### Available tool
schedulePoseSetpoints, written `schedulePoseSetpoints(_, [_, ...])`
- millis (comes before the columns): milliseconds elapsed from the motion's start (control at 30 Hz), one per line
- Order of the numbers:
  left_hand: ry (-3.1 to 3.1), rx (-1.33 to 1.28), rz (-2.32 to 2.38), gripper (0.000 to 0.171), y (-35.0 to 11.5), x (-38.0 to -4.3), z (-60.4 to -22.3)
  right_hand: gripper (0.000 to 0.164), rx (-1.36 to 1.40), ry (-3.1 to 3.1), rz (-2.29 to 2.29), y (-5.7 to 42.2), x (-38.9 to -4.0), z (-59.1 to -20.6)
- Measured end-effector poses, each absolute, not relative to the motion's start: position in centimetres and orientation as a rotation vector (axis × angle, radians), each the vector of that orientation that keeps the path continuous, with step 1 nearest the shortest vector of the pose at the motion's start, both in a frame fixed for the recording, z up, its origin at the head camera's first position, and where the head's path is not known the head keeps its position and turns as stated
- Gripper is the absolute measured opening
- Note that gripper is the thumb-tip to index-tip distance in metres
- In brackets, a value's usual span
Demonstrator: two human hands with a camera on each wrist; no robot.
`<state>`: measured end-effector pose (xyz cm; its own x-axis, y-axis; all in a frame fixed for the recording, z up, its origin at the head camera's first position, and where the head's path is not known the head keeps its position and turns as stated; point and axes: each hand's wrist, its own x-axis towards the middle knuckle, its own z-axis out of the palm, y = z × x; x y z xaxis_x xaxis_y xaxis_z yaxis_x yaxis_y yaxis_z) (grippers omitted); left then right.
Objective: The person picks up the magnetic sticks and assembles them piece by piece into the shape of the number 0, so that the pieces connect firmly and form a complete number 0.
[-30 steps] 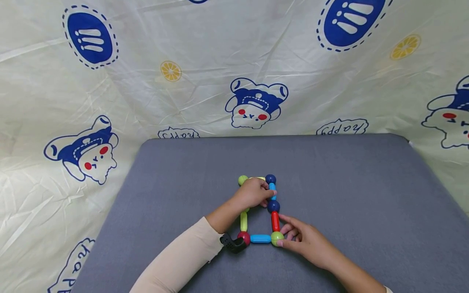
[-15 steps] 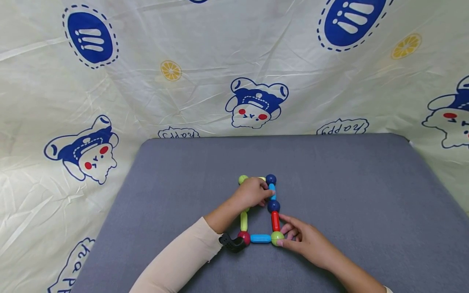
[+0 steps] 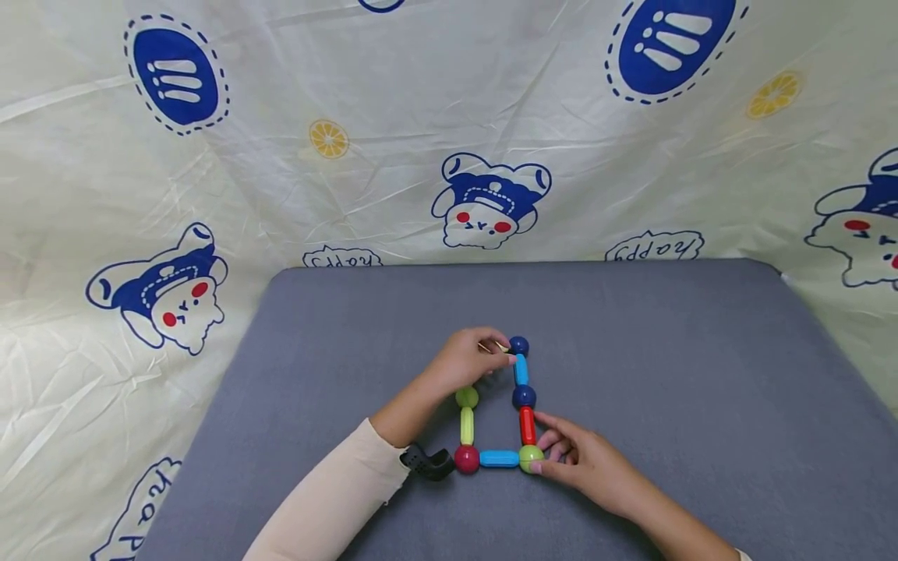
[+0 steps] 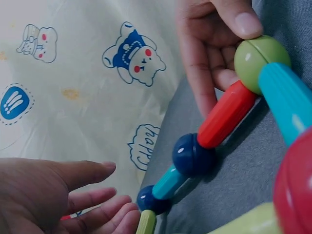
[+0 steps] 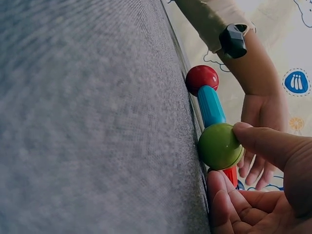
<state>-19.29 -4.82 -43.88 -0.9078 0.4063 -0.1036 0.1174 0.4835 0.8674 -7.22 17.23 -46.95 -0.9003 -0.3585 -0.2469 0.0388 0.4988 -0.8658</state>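
A frame of magnetic rods and balls lies on the grey table. My right hand (image 3: 589, 467) pinches the light green ball (image 3: 531, 459) at its near right corner, thumb on the ball, one finger along the red rod (image 3: 528, 425). Beyond that rod come a dark blue ball (image 3: 524, 396), a light blue rod (image 3: 521, 370) and another dark blue ball (image 3: 519, 345). My left hand (image 4: 73, 200) hovers by the far end with thumb and fingers apart, close to a yellow-green rod (image 4: 146, 223). In the head view this hand hides the far left corner.
A blue rod (image 3: 500, 459) joins the green ball to a red ball (image 3: 466, 459) at the near left. From there a yellow-green rod (image 3: 467, 426) leads to another green ball (image 3: 466, 397). A printed curtain (image 3: 393, 195) hangs behind the grey table (image 3: 666, 351).
My left hand has shifted left and slightly away from me, its thumb drawing off the light blue rod. The left green ball and whole red ball now show. My right hand stays put.
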Motion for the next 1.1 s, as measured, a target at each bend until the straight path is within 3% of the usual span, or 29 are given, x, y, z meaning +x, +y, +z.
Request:
schedulePoseSetpoints(400, [2.549,0.516,1.336,0.022,-8.1,-18.2,-43.6,0.068,-0.255,2.496,-1.312,17.2,-7.3,-46.7])
schedulePoseSetpoints(700, [2.623,0.591,1.230,0.018,-10.2,-16.6,-45.0,0.067,-0.413,2.623,-1.206,17.1,-8.3,-46.4])
schedulePoseSetpoints(1100, [2.584,0.580,1.184,0.020,-10.5,-15.5,-45.7,0.068,-0.386,2.563,-1.189,16.7,-9.1,-46.1])
